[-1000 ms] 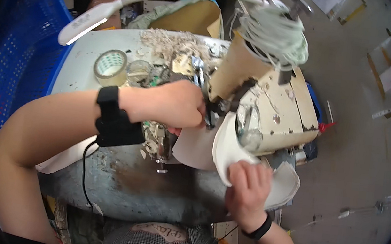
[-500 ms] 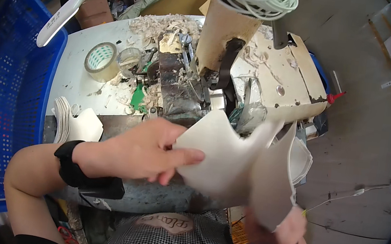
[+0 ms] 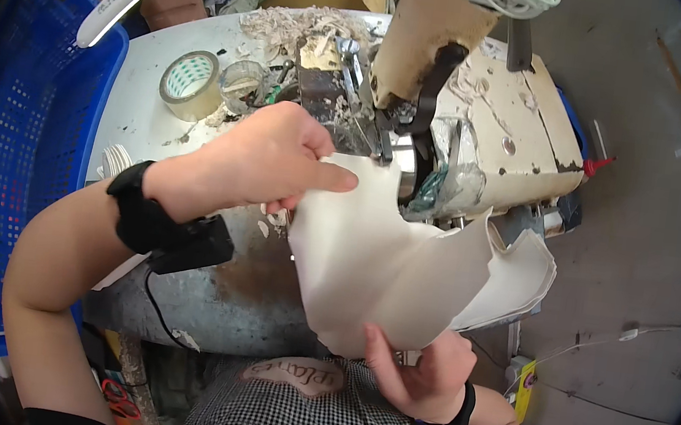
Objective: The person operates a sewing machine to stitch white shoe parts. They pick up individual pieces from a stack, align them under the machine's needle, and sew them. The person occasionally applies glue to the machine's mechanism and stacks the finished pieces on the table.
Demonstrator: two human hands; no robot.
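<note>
I hold a large white sheet of stiff material [image 3: 377, 259] in front of an old cream sewing machine [image 3: 486, 137]. My left hand [image 3: 270, 161] pinches the sheet's upper left edge, close to the machine's needle area [image 3: 372, 131]. My right hand [image 3: 415, 370] grips the sheet's lower edge from underneath, near my body. The sheet curls upward at its right side. My left wrist wears a black band [image 3: 137, 205] with a cable hanging from it.
A stack of similar white pieces [image 3: 519, 277] lies at the right of the machine. A roll of tape [image 3: 190, 84], scraps and a white lamp arm [image 3: 120, 3] sit on the grey table [image 3: 127, 114]. A blue crate [image 3: 19, 131] stands at left. A thread cone [image 3: 418, 27] rises behind.
My left hand drew back from the machine's needle area and took the sheet's edge. The sheet was lifted and spread between both hands, and my right hand moved down under it.
</note>
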